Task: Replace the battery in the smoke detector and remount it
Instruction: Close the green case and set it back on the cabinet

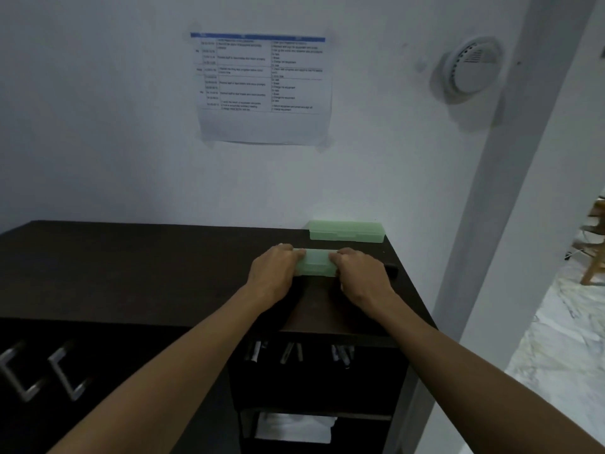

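A pale wall (131, 126) fills the upper view, with a printed sheet (262, 88) taped to it. To the right of the sheet, high on the wall and close to a corner post (510, 191), the round white detector (471, 67) sits mounted, well apart from both hands.

Below, a dark cabinet (131, 263) runs along the wall; its top is bare on the left, giving wide room there, while the right edge lies close to the work. A green box (346, 231) stands at the back right corner, against the wall. Just in front of it, apart from it, a second green case (316, 263) lies on the top.

The left hand (273, 273) grips the case's left end, fingers (296, 253) curled over its upper edge. The right hand (361, 276) holds the right end the same way, fingers bent closed over the top; the thumbs are hidden below, so whether they press the front is unclear. A dark object (391, 269) lies just beyond the right hand, near the cabinet's right edge; the light is too dim to say what it is.

Under the front edge, small pens or markers (294, 352) show in an open slot.
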`<state>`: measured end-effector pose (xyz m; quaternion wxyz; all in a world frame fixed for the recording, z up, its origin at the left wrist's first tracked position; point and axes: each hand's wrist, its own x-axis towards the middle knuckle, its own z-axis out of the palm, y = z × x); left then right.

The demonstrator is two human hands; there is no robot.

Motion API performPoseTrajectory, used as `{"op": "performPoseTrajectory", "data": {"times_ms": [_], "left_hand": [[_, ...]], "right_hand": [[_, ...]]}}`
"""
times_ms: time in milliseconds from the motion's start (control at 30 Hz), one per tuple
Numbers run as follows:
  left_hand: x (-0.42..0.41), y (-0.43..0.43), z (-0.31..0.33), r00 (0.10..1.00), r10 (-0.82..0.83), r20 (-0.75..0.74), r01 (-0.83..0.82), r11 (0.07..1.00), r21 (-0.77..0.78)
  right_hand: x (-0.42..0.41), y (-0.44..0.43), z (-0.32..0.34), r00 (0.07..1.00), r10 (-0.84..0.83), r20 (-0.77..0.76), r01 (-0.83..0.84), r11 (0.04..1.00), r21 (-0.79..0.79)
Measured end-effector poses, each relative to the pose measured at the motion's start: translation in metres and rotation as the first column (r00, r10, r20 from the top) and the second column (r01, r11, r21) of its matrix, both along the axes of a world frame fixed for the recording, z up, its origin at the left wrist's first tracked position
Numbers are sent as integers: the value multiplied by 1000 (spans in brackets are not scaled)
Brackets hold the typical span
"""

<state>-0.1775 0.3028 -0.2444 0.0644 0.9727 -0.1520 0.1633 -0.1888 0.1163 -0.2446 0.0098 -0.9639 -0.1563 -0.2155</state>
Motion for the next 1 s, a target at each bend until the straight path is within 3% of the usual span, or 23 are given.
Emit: {"op": "performPoseTrajectory", "data": {"times_ms": [200, 367, 467, 700, 1000], "left_hand": [[18, 9, 10, 988, -86, -128, 75, 993, -86], [16, 12, 7, 987, -117, -106, 99, 982, -158], [17, 11, 5, 992, -105, -75, 92, 983, -160], [18, 11, 3, 994, -83, -74, 57, 952, -301], [17, 26, -5, 974, -81, -210, -98, 687, -720]], "right_hand": [[7, 10, 13, 994, 88, -58, -91, 995, -51], [16, 20, 17, 990, 119, -77, -138, 929, -342], [20, 19, 16, 984, 143, -104, -175, 883, -436], [14, 15, 14, 984, 176, -41, -180, 931, -317], [23, 15, 20, 980, 195, -43, -200, 957, -209]]}}
